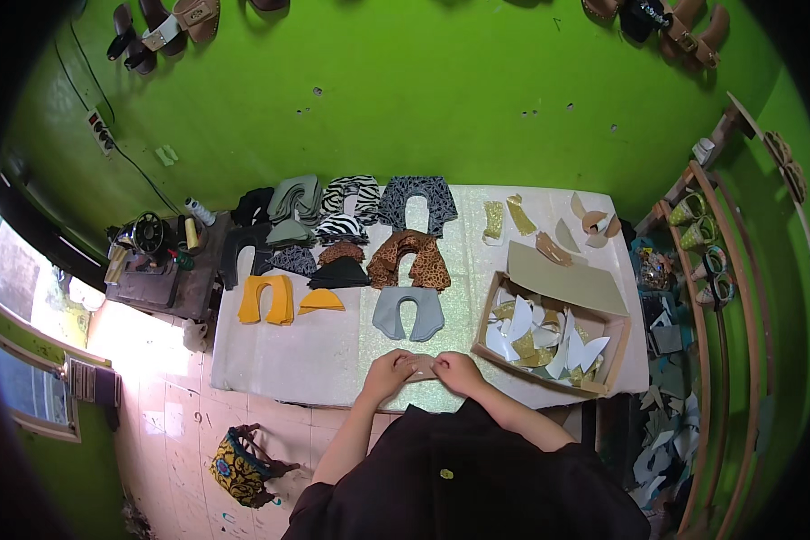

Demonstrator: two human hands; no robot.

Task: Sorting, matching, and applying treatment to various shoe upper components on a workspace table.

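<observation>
Head view: the left hand [390,374] and right hand [457,372] both grip a small tan piece [422,368], left of the open box [615,354]. The piece lies between them, its long axis apparently running from hand to hand; the right hand is nearer the box.

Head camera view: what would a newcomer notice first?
Probably the bright green wall behind the pale rectangular table. Next, yellow horseshoe-shaped pieces toward its left and an open brown cardboard box of white and gold scraps at its right. Left hand and right hand hold a tan piece near the table's front.
</observation>
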